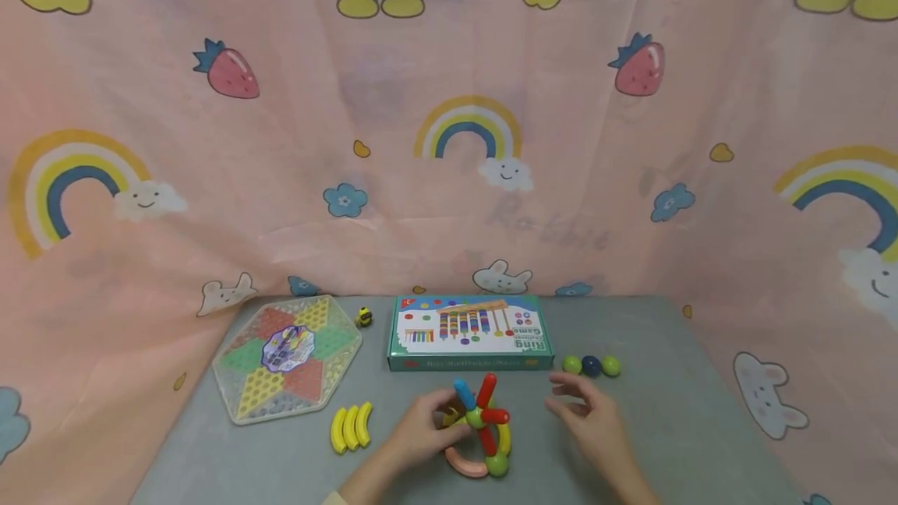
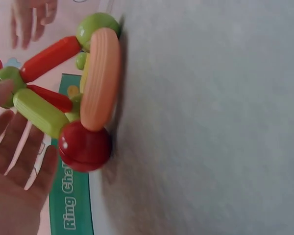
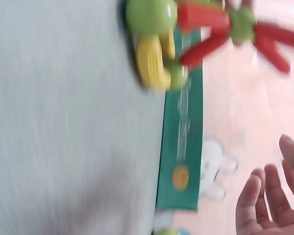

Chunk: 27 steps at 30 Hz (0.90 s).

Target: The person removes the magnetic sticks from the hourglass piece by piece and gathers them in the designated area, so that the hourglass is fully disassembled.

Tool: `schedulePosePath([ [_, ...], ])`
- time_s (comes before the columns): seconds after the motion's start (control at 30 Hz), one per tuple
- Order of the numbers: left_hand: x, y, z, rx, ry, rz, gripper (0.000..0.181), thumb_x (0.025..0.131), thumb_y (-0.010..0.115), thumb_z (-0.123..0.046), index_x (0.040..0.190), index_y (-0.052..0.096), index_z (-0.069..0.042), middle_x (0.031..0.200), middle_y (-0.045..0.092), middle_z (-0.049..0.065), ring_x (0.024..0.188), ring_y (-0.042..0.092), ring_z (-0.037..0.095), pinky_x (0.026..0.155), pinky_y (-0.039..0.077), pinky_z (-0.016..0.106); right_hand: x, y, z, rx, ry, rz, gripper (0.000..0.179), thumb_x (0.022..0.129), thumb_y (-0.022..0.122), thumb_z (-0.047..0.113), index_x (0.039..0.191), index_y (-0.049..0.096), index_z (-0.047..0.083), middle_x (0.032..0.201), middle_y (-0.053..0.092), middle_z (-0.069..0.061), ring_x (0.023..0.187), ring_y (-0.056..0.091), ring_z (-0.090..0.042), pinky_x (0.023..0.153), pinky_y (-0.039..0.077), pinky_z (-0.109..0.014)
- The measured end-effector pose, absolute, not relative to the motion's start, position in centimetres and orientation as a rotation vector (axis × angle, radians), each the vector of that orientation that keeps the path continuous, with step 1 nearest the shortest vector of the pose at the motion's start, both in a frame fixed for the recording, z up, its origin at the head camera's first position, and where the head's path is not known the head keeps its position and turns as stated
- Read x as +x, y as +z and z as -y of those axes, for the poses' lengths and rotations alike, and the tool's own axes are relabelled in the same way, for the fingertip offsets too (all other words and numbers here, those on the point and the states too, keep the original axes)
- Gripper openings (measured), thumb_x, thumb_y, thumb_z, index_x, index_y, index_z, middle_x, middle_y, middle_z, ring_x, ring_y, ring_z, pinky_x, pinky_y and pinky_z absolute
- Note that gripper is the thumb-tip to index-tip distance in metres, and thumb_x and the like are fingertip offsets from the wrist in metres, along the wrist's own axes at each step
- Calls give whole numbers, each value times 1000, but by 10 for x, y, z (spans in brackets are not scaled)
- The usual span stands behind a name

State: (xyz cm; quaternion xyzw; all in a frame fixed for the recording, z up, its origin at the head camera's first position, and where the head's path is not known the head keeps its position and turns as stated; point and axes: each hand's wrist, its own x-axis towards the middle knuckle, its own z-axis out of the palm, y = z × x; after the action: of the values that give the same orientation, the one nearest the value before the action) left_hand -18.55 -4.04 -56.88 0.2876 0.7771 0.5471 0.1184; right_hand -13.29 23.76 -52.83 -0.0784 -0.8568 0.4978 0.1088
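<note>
A toy built of coloured rods and balls (image 1: 487,440) stands on the table in the head view. Its upper green ball (image 1: 475,417) joins red rods and a blue rod (image 1: 464,394); a salmon curved rod (image 1: 466,466) and a yellow curved rod (image 3: 150,61) lie at its base. My left hand (image 1: 426,425) holds the toy at that upper ball, thumb over it in the left wrist view. A red ball (image 2: 85,146) sits at one base corner. To the toy's right, my right hand (image 1: 592,423) is raised with fingers loosely bent, touching nothing.
Behind the toy lies a green-edged game box (image 1: 471,333). Several yellow curved rods (image 1: 351,429) lie left of the left hand, near a hexagonal star board (image 1: 288,359) and a small bee figure (image 1: 365,316). Two green balls and a dark blue ball (image 1: 592,366) sit beyond the right hand.
</note>
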Motion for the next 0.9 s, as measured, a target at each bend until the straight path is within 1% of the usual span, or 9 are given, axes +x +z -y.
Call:
schedulePosePath([
  [0.17,-188,-566,42,910,1630,-2321,19,95,70,-38,112,71,-31,108,72,-12,100,65,10,90,55,42,-118,-520,-212,-61,1691,2576,45,83,80,2,124,66,16,124,67,-8,107,65,-21,80,57,-25],
  [0.23,-189,-566,41,915,1644,-2323,19,95,70,-37,112,71,-30,109,71,-10,102,66,12,92,55,43,-114,-519,-207,43,1755,2581,44,83,81,7,122,67,18,123,67,-7,107,64,-23,80,58,-27],
  [0.33,-190,-566,41,904,1650,-2330,19,95,70,-36,112,71,-28,110,70,-10,104,66,17,94,55,42,-110,-519,-197,127,1780,2574,41,82,83,14,120,67,15,117,68,-5,106,64,-19,78,58,-27],
  [0.43,-190,-567,39,894,1639,-2338,18,95,70,-37,110,71,-28,107,70,-9,102,66,17,93,56,40,-111,-521,-187,81,1823,2550,37,84,83,21,117,69,12,113,69,-3,106,64,-17,78,58,-25],
  [0.47,-190,-567,38,889,1637,-2338,17,95,69,-37,110,70,-28,107,70,-10,101,66,16,92,56,39,-111,-522,-184,56,1834,2542,35,85,82,21,116,69,11,112,69,-3,106,64,-16,79,57,-25],
  [0.57,-188,-568,37,867,1634,-2328,16,96,69,-37,109,70,-27,105,71,-10,97,65,9,90,56,36,-114,-524,-178,-3,1886,2538,33,87,80,26,115,70,12,113,70,-4,109,66,-21,81,58,-25],
  [0.63,-187,-568,37,850,1646,-2311,17,96,69,-36,109,69,-26,105,71,-9,97,65,8,90,55,35,-115,-525,-176,-15,1892,2538,32,87,79,28,115,71,12,113,72,-5,107,67,-22,82,58,-26],
  [0.8,-185,-568,39,810,1678,-2293,18,96,70,-33,111,68,-24,106,71,-8,98,65,8,89,55,29,-115,-530,-170,-4,1895,2559,39,89,75,36,116,71,8,109,74,-7,100,72,-20,81,60,-28],
  [0.9,-185,-569,39,807,1679,-2296,18,96,69,-35,111,68,-25,106,71,-8,98,65,9,88,54,27,-113,-531,-169,-40,1919,2554,44,91,74,39,119,69,5,111,74,-7,101,71,-19,82,59,-28],
])
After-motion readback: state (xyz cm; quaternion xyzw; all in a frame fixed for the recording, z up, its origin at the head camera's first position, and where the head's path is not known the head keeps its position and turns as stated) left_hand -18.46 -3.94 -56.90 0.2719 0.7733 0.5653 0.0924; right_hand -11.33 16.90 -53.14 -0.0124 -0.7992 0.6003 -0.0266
